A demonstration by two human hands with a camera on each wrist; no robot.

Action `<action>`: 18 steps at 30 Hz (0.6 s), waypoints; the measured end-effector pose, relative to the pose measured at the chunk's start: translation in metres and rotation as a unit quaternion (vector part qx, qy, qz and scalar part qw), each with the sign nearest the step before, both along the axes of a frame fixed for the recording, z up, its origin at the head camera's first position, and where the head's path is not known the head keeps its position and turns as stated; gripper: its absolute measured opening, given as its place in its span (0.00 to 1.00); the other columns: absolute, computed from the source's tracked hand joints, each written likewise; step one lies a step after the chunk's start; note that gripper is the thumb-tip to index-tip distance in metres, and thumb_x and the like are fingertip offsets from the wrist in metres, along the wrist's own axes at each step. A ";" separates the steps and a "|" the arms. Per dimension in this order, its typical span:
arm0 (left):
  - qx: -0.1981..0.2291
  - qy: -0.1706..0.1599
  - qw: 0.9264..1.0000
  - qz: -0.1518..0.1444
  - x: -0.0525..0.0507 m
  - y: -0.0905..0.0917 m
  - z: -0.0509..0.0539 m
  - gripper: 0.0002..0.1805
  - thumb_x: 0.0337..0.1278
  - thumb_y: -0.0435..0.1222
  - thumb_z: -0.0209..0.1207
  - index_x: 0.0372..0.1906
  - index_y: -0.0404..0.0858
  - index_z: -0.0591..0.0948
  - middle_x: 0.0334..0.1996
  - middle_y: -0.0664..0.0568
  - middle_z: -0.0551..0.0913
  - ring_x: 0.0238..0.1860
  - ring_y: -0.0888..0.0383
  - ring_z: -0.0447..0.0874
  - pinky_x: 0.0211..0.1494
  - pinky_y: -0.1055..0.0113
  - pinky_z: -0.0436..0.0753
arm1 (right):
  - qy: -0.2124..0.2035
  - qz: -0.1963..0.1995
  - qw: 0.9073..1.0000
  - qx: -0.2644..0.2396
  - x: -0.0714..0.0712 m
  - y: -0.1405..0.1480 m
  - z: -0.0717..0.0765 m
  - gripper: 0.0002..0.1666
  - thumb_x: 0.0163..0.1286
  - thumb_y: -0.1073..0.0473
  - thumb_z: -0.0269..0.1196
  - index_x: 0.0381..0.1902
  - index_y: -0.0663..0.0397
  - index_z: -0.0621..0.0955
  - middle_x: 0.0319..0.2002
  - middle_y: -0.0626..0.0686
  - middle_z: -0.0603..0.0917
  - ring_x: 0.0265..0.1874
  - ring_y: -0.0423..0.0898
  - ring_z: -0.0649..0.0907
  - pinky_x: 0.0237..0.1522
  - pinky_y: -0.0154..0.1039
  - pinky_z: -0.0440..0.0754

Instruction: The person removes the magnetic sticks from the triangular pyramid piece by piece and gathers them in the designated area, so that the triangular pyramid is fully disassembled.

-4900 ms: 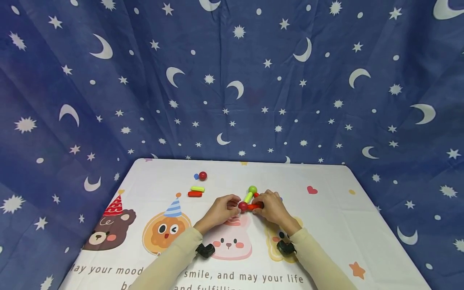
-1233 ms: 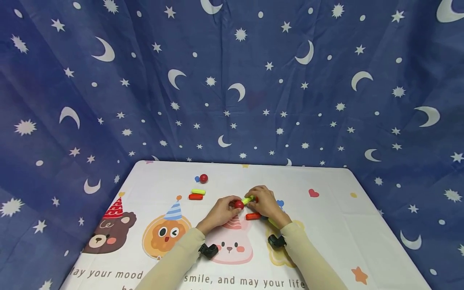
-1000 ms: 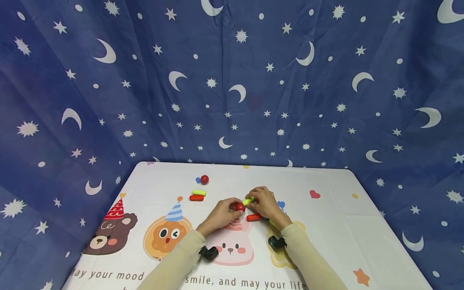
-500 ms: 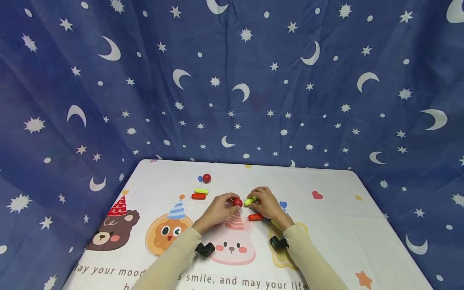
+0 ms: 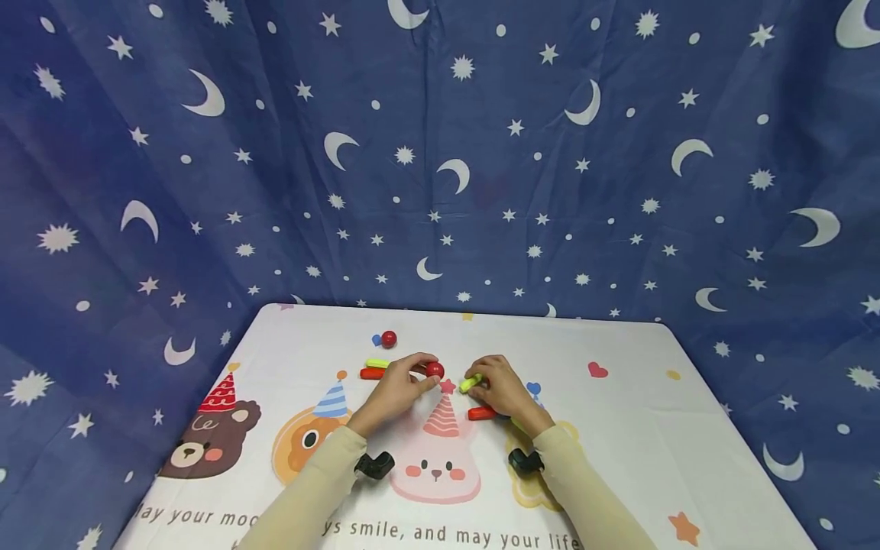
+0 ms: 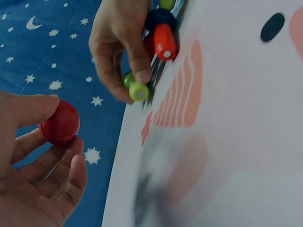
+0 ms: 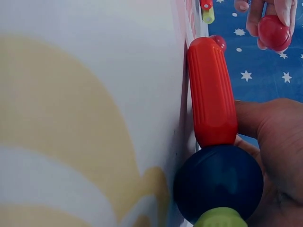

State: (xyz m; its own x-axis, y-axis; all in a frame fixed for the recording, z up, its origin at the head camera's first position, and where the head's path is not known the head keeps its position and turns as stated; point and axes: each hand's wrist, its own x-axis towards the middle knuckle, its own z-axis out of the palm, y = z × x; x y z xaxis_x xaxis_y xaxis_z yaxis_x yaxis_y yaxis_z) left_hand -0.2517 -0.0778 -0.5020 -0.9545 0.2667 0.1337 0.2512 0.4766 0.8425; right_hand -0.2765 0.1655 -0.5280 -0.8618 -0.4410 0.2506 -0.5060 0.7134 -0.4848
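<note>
Between the thumb and fingers of my left hand (image 5: 397,388) is a shiny red ball (image 6: 60,124), held apart from the other pieces. My right hand (image 5: 507,391) pinches a yellow-green rod (image 6: 138,91) whose free end faces the ball. Beside that hand, a red ribbed rod (image 7: 213,90) is joined to a dark blue ball (image 7: 220,184), and a second green rod (image 7: 221,218) extends from the blue ball. A bit of green shows behind the pinched rod in the left wrist view. My right fingers hide how these pieces connect.
Farther back on the white printed tabletop (image 5: 619,397), a loose red ball (image 5: 388,339) lies behind a yellow-green rod (image 5: 377,363) and a red rod (image 5: 372,374). My left hand is close to those two rods. A blue star-patterned curtain (image 5: 440,153) stands behind the table.
Earlier the red ball joined the red and yellow-green rods; those rods then swung apart from each other. My left hand has since pulled the ball off the yellow-green rod, moving left.
</note>
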 end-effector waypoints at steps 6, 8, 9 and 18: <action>0.024 0.004 0.999 0.029 -0.002 -0.009 0.006 0.21 0.57 0.37 0.67 0.57 0.41 0.80 0.45 0.51 0.85 0.41 0.53 0.82 0.42 0.68 0.79 | -0.018 0.001 1.000 0.005 0.001 0.002 -0.001 0.13 0.60 0.59 0.72 0.43 0.50 0.86 0.51 0.55 0.83 0.60 0.57 0.73 0.66 0.55 0.70; 0.024 0.012 0.999 0.037 -0.003 -0.014 0.008 0.21 0.57 0.37 0.67 0.56 0.41 0.81 0.45 0.50 0.86 0.39 0.54 0.82 0.41 0.69 0.79 | -0.027 0.000 1.000 0.004 0.001 0.002 -0.002 0.13 0.60 0.59 0.72 0.44 0.50 0.86 0.51 0.55 0.83 0.61 0.57 0.73 0.67 0.55 0.69; 0.024 0.016 0.999 0.041 -0.003 -0.016 0.009 0.21 0.57 0.37 0.68 0.56 0.41 0.81 0.45 0.50 0.86 0.40 0.54 0.82 0.40 0.69 0.79 | -0.025 0.000 1.000 0.004 0.001 0.002 -0.002 0.13 0.60 0.59 0.72 0.43 0.50 0.86 0.51 0.55 0.83 0.61 0.57 0.73 0.66 0.55 0.70; 0.034 0.060 0.994 0.086 -0.012 -0.041 0.018 0.20 0.58 0.38 0.67 0.56 0.41 0.81 0.45 0.49 0.86 0.45 0.54 0.83 0.41 0.72 0.79 | -0.022 -0.012 1.000 0.005 0.000 0.002 -0.001 0.12 0.59 0.60 0.72 0.43 0.50 0.86 0.51 0.54 0.83 0.61 0.57 0.73 0.66 0.55 0.71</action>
